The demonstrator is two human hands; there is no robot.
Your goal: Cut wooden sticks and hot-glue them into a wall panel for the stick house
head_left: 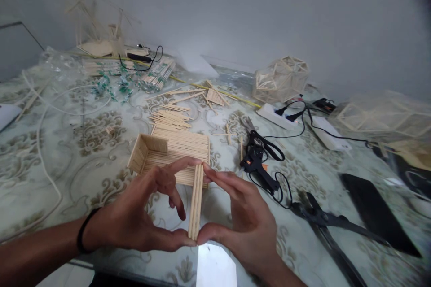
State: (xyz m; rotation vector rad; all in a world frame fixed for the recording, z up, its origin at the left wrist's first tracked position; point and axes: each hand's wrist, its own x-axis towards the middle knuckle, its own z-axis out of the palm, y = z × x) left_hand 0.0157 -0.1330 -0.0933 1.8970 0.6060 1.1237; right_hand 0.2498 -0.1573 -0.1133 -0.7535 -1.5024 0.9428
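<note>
Between my two hands is a narrow bundle of wooden sticks (195, 202), laid side by side and held nearly upright. My left hand (151, 208) pinches it from the left, forefinger at its top end and thumb at its bottom end. From the right, my right hand (242, 215) does the same with fingertips and thumb. Just beyond lies a small model of wooden sticks (188, 143), a flat floor with low walls standing at its left corner. My hands and the bundle cover part of its near edge.
Loose sticks (171, 119) lie behind the model. On the right are scissors (266, 143), a black glue gun (257, 163), large cutters (323, 219), a black phone-like slab (373, 210) and a power strip (278, 116). A white cable (40, 143) curves along the left; packed sticks (156, 74) sit at the back.
</note>
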